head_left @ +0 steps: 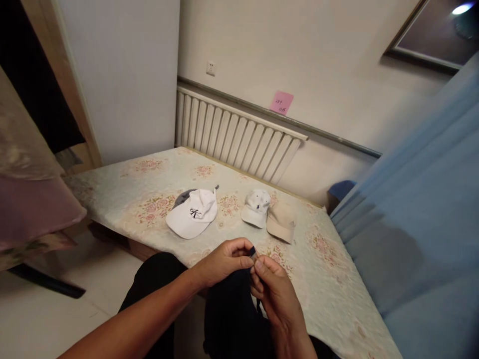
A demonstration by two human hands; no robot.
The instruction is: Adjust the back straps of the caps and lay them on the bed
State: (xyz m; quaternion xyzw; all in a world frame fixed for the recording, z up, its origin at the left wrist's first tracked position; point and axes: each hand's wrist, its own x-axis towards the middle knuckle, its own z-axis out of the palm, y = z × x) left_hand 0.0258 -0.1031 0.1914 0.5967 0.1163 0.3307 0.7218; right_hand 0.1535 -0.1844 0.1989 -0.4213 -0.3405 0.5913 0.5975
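Note:
Held in front of me over my lap is a dark cap (234,316), its opening and back strap towards my hands. My left hand (229,257) pinches the dark strap end (252,252) between thumb and fingers. Close against it, my right hand (275,286) is closed on the same strap, thumb and forefinger pressed at a small light-coloured piece that I cannot make out clearly. Ahead on the table lies a white cap (200,219) with black lettering, partly covering a grey cap (184,198). To its right, a smaller white cap (255,212) touches a beige cap (282,222).
A floral cloth (149,209) covers the table. Behind it are a white radiator (232,132) and a wall with a pink note (282,102). A blue curtain (422,209) hangs on the right; draped fabric (33,209) is at left.

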